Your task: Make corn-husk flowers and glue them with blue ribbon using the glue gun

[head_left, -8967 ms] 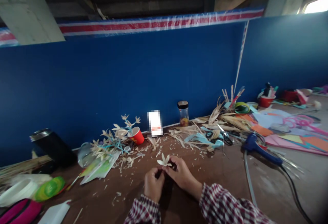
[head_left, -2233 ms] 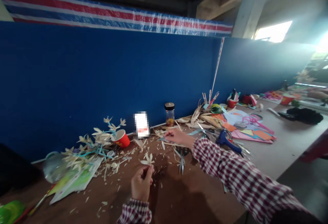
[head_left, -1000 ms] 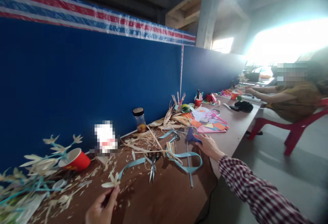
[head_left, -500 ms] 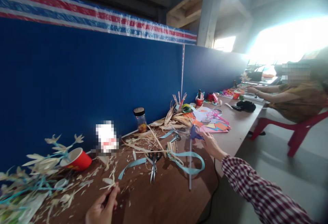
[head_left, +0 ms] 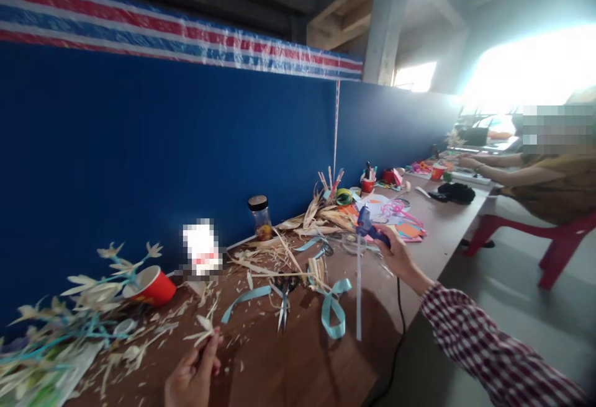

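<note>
My left hand [head_left: 194, 366] is closed, pinching a small pale husk flower [head_left: 203, 325] over the near left of the table. My right hand [head_left: 398, 258] grips a blue glue gun [head_left: 367, 224], raised above the tabletop, with a long translucent glue stick [head_left: 358, 295] hanging down from it and a black cord [head_left: 398, 326] trailing off the edge. Between the hands lie open-bladed scissors [head_left: 283, 308] and a looped light-blue ribbon [head_left: 334, 317]. A second ribbon piece [head_left: 246, 300] rests left of the scissors.
Dried husks [head_left: 321, 214] and scraps litter the back. A lidded jar [head_left: 261, 218] stands by the blue partition [head_left: 162, 134]. A tipped red cup [head_left: 158, 286] holds husk flowers at left. Colored paper [head_left: 410, 231] lies at right. Farther off, a person [head_left: 554, 177] sits on a red chair [head_left: 512, 224].
My right hand has lifted the glue gun off the table. The light-blue ribbon beside it has sprung into a smaller, narrower loop. My left hand still pinches the flower, now turned slightly.
</note>
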`<control>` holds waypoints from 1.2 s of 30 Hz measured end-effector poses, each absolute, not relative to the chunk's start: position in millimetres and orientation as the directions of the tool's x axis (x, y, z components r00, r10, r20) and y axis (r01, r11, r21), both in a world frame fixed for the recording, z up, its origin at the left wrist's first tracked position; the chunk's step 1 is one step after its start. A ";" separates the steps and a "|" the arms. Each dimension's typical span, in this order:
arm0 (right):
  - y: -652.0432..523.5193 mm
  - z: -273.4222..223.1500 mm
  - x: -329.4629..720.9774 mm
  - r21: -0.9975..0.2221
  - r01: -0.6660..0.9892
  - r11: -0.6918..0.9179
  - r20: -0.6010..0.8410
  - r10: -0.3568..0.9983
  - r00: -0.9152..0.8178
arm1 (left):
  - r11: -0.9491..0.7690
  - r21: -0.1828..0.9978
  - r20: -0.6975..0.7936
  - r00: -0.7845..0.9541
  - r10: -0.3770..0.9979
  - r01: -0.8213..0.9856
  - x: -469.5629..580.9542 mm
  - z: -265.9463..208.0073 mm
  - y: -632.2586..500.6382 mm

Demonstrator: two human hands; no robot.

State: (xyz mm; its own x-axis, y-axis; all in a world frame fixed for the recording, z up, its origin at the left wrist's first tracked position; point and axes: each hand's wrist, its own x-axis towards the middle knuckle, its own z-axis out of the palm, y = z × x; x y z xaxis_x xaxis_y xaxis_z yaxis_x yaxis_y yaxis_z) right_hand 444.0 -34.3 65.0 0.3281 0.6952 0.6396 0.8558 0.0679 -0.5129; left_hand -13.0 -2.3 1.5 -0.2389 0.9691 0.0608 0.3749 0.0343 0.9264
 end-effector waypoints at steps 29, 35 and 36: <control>-56.2 68.5 187.5 -0.997 -0.071 0.028 0.043 0.975 -0.218 | 0.057 0.898 -0.174 -0.233 0.957 -0.437 -14.8 3.1 -6.2; -55.4 52.8 167.3 -0.991 0.118 0.057 0.028 0.972 -0.232 | 0.100 0.875 -0.231 -0.226 0.946 -0.473 -13.3 8.0 -6.0; -56.2 50.6 166.0 -0.988 0.144 0.063 0.031 0.976 -0.214 | 0.098 0.881 -0.224 -0.226 0.948 -0.462 -13.3 7.2 -5.6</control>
